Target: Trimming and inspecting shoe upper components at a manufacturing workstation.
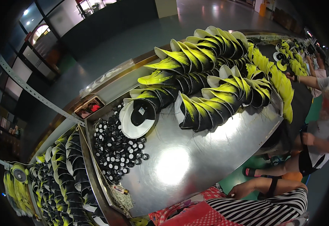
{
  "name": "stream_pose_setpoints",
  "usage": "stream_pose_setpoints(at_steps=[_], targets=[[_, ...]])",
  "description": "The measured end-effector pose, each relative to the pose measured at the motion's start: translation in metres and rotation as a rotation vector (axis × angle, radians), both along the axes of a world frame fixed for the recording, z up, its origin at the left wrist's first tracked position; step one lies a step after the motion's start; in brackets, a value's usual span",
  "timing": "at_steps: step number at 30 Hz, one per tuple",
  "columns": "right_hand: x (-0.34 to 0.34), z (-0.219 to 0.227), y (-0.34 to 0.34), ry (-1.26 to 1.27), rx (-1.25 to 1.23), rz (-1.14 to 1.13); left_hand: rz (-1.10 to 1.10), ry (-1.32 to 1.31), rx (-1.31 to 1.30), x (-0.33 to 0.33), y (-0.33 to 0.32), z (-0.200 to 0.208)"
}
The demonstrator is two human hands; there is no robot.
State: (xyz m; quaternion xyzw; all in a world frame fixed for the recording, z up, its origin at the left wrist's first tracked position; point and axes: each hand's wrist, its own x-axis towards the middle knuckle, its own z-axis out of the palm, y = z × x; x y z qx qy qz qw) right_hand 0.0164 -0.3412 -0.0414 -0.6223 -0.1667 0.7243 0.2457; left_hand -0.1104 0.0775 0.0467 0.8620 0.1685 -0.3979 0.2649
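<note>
My right hand (237, 191) is low at the right, by the table's near edge and the red checked apron (194, 214). Its fingers are partly hidden and too dark to make out. My left hand is out of view. On the shiny metal table (187, 150) lie curved stacks of nested black-and-yellow cap-shaped pieces (213, 101). The end piece (139, 126) of one stack faces me, showing a white inside around a black oval with a small white label. Beside it is a pile of small round black pieces (113, 143) with white faces.
A tangle of pale string (122, 201) lies at the table's near left corner. A small box (90, 107) with red contents sits at the far left corner. More stacks (66, 177) stand left of the table, near a small fan (19, 173). Other people (319, 143) work at the right.
</note>
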Motion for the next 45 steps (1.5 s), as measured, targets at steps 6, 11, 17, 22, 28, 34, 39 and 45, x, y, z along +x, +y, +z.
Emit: stream_pose_setpoints(at_steps=[6, 11, 17, 22, 28, 34, 39, 45], targets=[[-0.011, -0.012, -0.006, -0.035, -0.055, 0.015, 0.040, 0.057, -0.002, -0.018, -0.001, 0.004], [-0.009, 0.003, -0.002, 0.123, -0.057, -0.113, 0.134, 0.101, 0.012, -0.044, -0.007, 0.010], [-0.022, -0.028, -0.030, 0.418, 0.002, -0.161, 0.247, 0.128, 0.031, -0.069, -0.017, 0.019], [-0.032, -0.034, -0.045, 0.519, -0.085, -0.339, 0.281, 0.151, 0.050, -0.077, -0.014, 0.027], [-0.016, -0.004, -0.018, 0.400, -0.151, -0.329, 0.294, 0.178, 0.043, -0.078, -0.011, 0.032], [0.002, 0.035, 0.002, 0.302, -0.176, -0.141, 0.279, 0.211, 0.025, -0.073, -0.009, 0.034], [-0.024, -0.018, -0.081, 0.388, -0.089, -0.109, 0.260, 0.244, 0.004, -0.068, 0.005, 0.037], [-0.042, 0.005, -0.142, 0.440, -0.001, -0.470, 0.209, 0.268, -0.018, -0.052, 0.013, 0.042]])
